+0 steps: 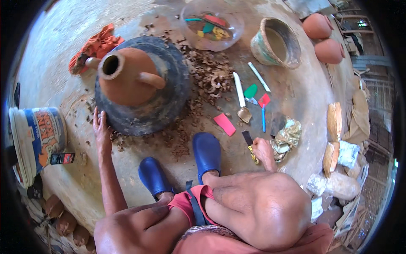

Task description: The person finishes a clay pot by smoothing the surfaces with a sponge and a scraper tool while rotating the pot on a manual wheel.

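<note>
My left hand point(102, 127) is at the near left edge of a round, dark turntable point(169, 101), fingers stretched out and seemingly touching its rim. On the turntable stands a brown clay jug point(129, 86) with a narrow open neck and stubby projections at its sides. Low over the floor on the right, my right hand point(263, 151) is closed at the yellow-and-black handle of a flat, dark-bladed knife point(247, 137). A crumpled, clay-smeared cloth point(287, 139) lies beside that hand. Part of the handle is hidden by my fingers.
Clay shavings point(211, 76) surround the turntable's right side. Several small tools lie near a pink card point(224, 124). Beyond are a clear basin point(192, 38) of tools and a bucket point(259, 44). An orange cloth point(95, 46) and a white tub point(21, 139) are left; red pots point(316, 26) stand right.
</note>
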Available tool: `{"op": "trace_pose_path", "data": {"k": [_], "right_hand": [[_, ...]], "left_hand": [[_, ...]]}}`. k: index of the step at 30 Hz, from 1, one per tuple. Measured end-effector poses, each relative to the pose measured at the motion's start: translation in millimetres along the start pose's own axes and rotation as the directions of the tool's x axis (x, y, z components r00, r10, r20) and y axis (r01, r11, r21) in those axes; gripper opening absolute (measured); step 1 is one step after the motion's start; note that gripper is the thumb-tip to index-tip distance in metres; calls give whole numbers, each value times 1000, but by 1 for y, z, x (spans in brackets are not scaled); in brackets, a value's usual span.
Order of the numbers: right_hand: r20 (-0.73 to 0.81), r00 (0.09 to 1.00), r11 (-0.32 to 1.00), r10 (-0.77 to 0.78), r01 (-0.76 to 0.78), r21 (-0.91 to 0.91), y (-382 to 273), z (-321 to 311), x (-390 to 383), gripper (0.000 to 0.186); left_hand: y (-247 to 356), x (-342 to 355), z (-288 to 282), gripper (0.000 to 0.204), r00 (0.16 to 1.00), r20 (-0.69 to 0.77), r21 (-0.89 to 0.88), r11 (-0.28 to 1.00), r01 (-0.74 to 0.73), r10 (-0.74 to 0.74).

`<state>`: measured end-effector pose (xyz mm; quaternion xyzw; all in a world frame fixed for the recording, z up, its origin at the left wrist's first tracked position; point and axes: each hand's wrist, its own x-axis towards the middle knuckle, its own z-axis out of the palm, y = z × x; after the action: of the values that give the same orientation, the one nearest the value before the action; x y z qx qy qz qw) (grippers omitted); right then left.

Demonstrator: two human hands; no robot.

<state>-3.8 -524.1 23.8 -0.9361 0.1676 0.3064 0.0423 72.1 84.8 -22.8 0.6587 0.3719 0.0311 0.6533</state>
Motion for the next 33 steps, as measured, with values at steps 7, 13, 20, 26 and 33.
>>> {"op": "trace_pose_path", "data": {"k": [7,13,20,26,33], "right_hand": [[-355,858,874,-372,452,178,-97,-10,24,27],[-303,874,908,-380,415,59,-117,5,32,39],[-31,875,854,-483,478,205,-116,-22,38,26],[-396,840,282,-370,508,814,-209,-90,59,22],[-478,758,421,-444,647,635,-340,-89,80,38]], "left_hand": [[-35,12,-45,60,977,85,285,934,-213,197],[-20,-27,-6,70,999,29,-18,1000,15,-15],[-1,-47,8,65,983,88,-186,967,177,-163],[11,23,-25,74,989,120,-47,995,91,-85],[23,49,-14,81,990,124,0,998,66,-66]]}}
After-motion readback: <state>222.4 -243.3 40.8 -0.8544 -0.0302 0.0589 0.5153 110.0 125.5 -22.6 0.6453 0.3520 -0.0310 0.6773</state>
